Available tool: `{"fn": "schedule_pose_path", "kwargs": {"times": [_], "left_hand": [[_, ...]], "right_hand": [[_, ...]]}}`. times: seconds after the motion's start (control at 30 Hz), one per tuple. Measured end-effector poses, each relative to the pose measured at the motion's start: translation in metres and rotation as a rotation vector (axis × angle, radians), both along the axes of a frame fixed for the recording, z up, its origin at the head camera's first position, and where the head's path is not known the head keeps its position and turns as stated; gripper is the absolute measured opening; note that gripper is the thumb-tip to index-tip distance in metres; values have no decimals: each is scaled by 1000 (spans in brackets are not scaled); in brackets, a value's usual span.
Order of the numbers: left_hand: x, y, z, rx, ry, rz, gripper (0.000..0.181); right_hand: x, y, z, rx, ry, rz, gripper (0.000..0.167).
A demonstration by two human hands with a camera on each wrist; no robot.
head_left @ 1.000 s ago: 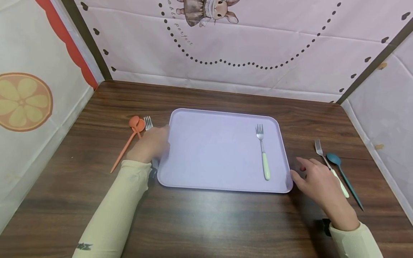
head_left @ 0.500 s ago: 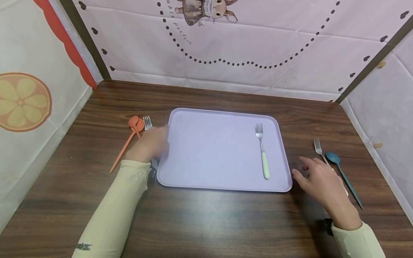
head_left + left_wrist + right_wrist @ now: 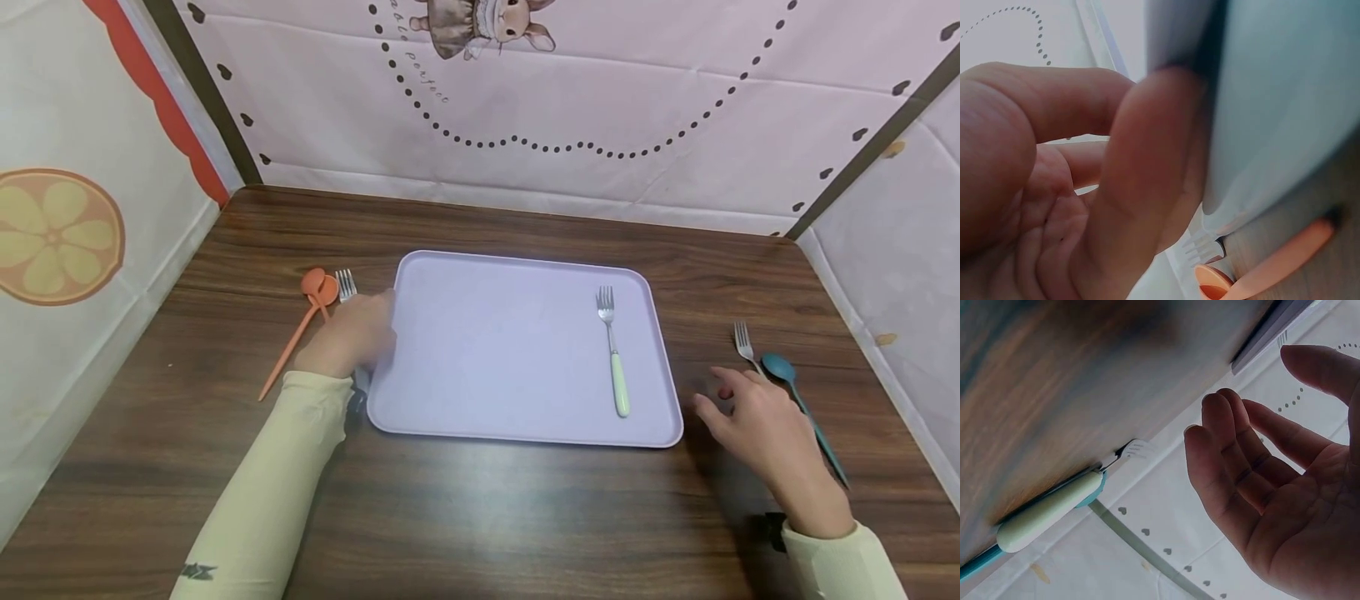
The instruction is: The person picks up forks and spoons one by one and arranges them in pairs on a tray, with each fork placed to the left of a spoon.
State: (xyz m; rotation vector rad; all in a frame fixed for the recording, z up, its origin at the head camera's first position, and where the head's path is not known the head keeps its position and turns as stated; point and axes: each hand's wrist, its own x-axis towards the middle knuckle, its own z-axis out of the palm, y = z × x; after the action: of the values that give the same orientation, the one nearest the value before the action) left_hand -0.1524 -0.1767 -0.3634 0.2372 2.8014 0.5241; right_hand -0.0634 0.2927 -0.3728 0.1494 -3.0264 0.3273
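Note:
A pale lilac tray (image 3: 495, 350) lies on the table, with a pale-green-handled fork (image 3: 617, 375) in its right part. At the tray's left edge is my left hand (image 3: 348, 337), blurred in the head view. Its thumb and a bent finger (image 3: 1147, 150) meet at the tray's rim in the left wrist view, gripping it. My right hand (image 3: 765, 421) hovers just right of the tray's near right corner, holding nothing. Thumb and loosely curved fingers (image 3: 1222, 469) stand apart in the right wrist view. Beside it lie another fork (image 3: 744, 340) and a dark teal spoon (image 3: 825, 454).
Two orange spoons (image 3: 288, 350) lie crossed left of the tray. Next to them a third fork (image 3: 346, 284) shows its tines, the remainder largely covered by my left hand. The brown wooden table (image 3: 487, 517) meets printed cloth walls (image 3: 585, 100) at the back and sides.
My right hand has shifted slightly to the right, away from the tray's corner, and now covers the handle of the fork beside it. My left hand and the tray keep their places.

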Motion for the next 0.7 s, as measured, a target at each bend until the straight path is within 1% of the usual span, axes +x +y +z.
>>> {"fn": "schedule_pose_path", "kwargs": {"times": [0.13, 0.3, 0.43, 0.57, 0.7], "left_hand": [[0, 1, 1, 3, -8, 4, 61], [0, 0, 3, 0, -10, -3, 56], [1, 0, 4, -5, -17, 0, 53], [1, 1, 5, -1, -21, 4, 55], [0, 0, 3, 5, -23, 5, 54]], "right_hand": [[0, 3, 0, 2, -11, -21, 49], [-1, 4, 1, 1, -9, -27, 49], [-1, 6, 2, 3, -30, -39, 49], [0, 8, 4, 6, -47, -56, 49], [3, 11, 7, 3, -42, -61, 50]]}}
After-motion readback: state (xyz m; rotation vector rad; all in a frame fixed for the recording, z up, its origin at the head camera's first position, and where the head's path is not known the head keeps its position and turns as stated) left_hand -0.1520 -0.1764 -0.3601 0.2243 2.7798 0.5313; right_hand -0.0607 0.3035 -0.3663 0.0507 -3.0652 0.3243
